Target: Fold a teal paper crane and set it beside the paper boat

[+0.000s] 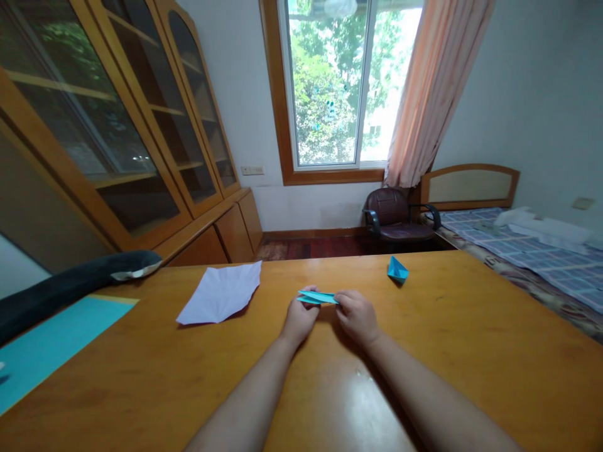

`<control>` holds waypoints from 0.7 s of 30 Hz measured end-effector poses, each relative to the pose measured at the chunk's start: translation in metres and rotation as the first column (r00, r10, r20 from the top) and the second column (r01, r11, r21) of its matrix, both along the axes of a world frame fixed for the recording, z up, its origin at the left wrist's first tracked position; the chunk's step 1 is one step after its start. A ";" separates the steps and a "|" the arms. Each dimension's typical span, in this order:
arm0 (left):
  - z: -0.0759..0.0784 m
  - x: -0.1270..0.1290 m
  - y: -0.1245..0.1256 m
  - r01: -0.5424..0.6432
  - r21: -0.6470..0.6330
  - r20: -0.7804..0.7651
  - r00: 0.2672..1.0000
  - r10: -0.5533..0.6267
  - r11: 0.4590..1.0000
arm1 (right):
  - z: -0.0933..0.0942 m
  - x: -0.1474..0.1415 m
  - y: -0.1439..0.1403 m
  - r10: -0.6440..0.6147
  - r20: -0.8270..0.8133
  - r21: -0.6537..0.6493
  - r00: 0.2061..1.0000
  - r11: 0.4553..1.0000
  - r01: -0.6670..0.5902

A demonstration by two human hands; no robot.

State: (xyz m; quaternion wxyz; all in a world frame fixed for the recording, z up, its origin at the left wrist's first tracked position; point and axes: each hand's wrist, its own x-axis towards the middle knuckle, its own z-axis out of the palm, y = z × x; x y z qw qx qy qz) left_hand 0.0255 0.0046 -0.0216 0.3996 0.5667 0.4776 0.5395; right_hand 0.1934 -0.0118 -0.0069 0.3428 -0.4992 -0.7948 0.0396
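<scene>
A folded piece of light blue paper point(316, 297) is held between my two hands, just above the middle of the table. It looks narrow and layered, with a pointed left end. My left hand point(301, 319) grips it from below and the left, fingers closed on its near side. At its right end, my right hand point(357, 316) pinches the paper between thumb and fingers. Some fingertips of both hands are hidden behind the paper or the hands themselves. Farther off to the right, a small folded blue paper shape point(398, 270) stands on the table.
A creased white paper sheet point(221, 293) lies left on the wooden table point(447, 364). Flat turquoise sheets point(66, 342) and a dark padded object point(70, 282) are at the far left. Beyond the table stand a glass-door cabinet point(202, 242), an office chair point(398, 216) and a bed point(532, 242).
</scene>
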 end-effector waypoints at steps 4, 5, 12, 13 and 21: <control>-0.004 -0.006 0.003 -0.168 0.019 -0.075 0.983 0.169 0.986 | 0.002 0.001 0.004 -0.091 0.193 -0.082 0.977 0.991 0.109; -0.003 -0.007 0.002 -0.191 0.057 -0.127 0.972 0.197 0.980 | 0.002 0.000 0.005 -0.100 0.227 -0.091 0.969 0.988 0.123; 0.019 -0.002 -0.021 0.166 0.390 -0.591 0.799 0.108 0.906 | -0.001 -0.007 0.000 -0.040 0.348 -0.125 0.937 0.988 0.088; 0.021 -0.001 -0.022 0.222 0.364 -0.638 0.767 0.068 0.905 | -0.001 -0.007 0.000 -0.016 0.353 -0.145 0.936 0.987 0.071; 0.016 -0.008 -0.015 0.307 0.152 -0.790 0.609 -0.071 0.939 | 0.003 -0.007 -0.005 0.077 0.336 -0.260 0.939 0.965 0.014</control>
